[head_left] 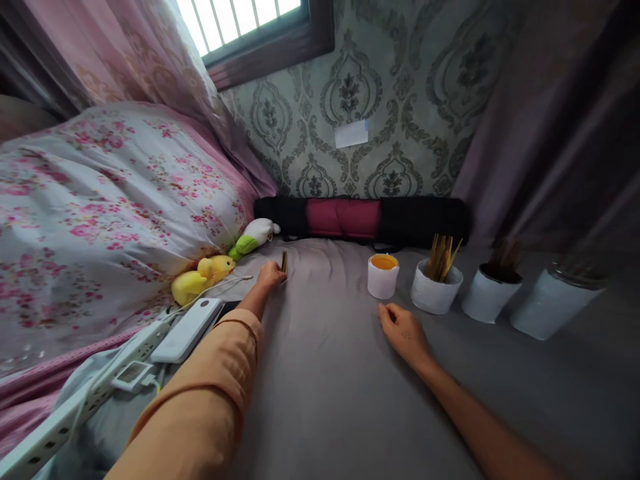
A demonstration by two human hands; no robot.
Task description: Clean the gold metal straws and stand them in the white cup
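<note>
My left hand (pixel 271 275) is closed on a small bundle of thin golden-brown sticks (pixel 285 262), held upright over the grey sheet; its lower part is hidden by my fingers. My right hand (pixel 404 331) rests with curled fingers just in front of a small white cup (pixel 382 283) with an orange inside. Nothing shows in that hand. To the right of this cup stands a wider white cup (pixel 436 297) with golden strips (pixel 441 257) sticking up from it. Two more white-wrapped containers, a middle one (pixel 491 299) and a larger one (pixel 553 307), hold dark, blurred sticks.
A long black and maroon roll (pixel 343 219) lies along the wall. On the left are a yellow plush toy (pixel 203 277), a white and green plush toy (pixel 256 237), a white power bank (pixel 189 330), a power strip (pixel 95 393) and cables. Floral bedding (pixel 125 200) rises behind them.
</note>
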